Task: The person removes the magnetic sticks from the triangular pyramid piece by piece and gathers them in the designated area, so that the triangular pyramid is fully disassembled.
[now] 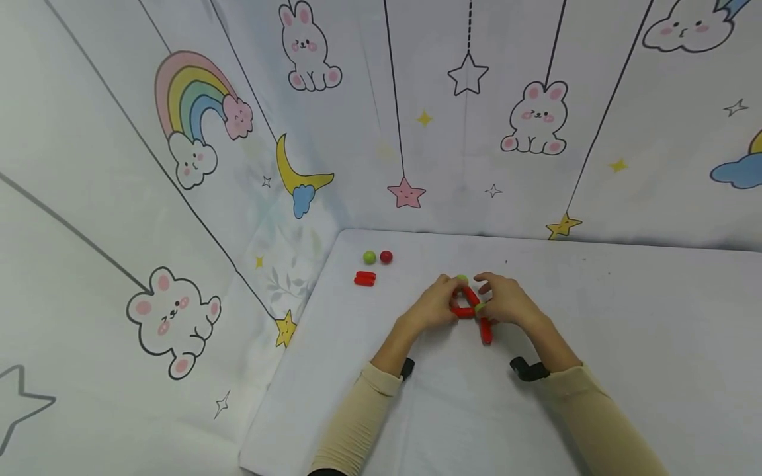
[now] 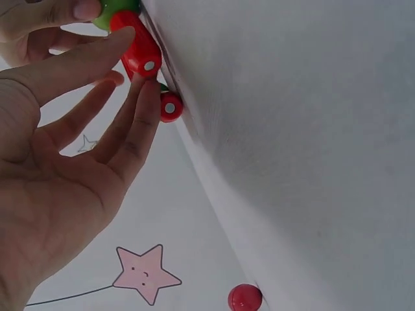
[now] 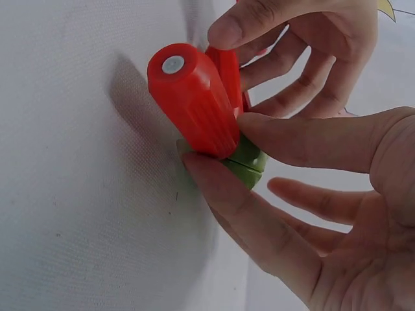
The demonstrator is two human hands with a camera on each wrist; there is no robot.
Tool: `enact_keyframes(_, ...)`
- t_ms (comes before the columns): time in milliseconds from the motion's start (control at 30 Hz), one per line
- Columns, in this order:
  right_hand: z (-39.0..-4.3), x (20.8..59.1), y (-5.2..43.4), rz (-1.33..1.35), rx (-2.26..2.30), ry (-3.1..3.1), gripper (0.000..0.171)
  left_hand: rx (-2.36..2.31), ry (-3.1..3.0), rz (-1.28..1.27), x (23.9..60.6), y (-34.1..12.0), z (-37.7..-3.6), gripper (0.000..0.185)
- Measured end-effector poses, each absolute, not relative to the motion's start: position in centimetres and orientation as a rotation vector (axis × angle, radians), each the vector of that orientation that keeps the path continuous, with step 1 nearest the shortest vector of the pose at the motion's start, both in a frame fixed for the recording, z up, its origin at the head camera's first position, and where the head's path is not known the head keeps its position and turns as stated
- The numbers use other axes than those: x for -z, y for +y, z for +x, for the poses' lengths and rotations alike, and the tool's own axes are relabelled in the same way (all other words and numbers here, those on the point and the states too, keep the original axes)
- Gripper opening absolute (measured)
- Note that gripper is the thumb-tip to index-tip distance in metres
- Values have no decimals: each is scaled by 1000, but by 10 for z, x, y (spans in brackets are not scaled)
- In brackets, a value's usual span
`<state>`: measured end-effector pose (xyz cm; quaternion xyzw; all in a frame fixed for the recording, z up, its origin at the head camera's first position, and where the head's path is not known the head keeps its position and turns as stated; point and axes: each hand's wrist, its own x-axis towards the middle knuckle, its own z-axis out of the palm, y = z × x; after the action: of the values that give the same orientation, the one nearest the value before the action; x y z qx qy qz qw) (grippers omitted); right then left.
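Near the middle of the table, short red rods and green balls are joined into a small frame. One rod point(image 1: 486, 332) sticks out toward the person. My right hand point(image 1: 508, 303) pinches the green ball point(image 3: 249, 162) at that rod's far end between thumb and fingers. On the other side, my left hand point(image 1: 437, 304) holds a red rod point(image 2: 139, 48) with a white-dotted end, thumb on one side and fingertips on the other. Another red rod point(image 1: 470, 295) slants between the hands, up to a second green ball point(image 1: 462, 278) at the far side, partly hidden by fingers.
At the table's back left sit a loose green ball point(image 1: 370, 257) and a red ball point(image 1: 386, 257). Two red rods point(image 1: 365, 279) lie side by side just in front of them. A printed cloth wall point(image 1: 440, 152) rises along the back and left of the white table point(image 1: 643, 344).
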<state>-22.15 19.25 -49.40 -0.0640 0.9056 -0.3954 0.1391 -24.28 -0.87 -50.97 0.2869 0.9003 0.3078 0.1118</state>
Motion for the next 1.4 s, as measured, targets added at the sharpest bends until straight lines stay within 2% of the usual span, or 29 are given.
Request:
enact_keyframes(333,-221,492,193,-147,1134,2615,76,-964,2642,815,510,-11,-243,69)
enact_keyframes(567,-222,491,193,-113,1142,2609,78,-1283,2513,619,510,-18,-246,71)
enact_keyframes(833,-222,493,193,-87,1159,2615,78,-1336,2508,460,511,-22,-248,69)
enact_keyframes(1400,-221,491,192,-29,1159,2598,75,-1435,2483,371,506,-38,-247,66)
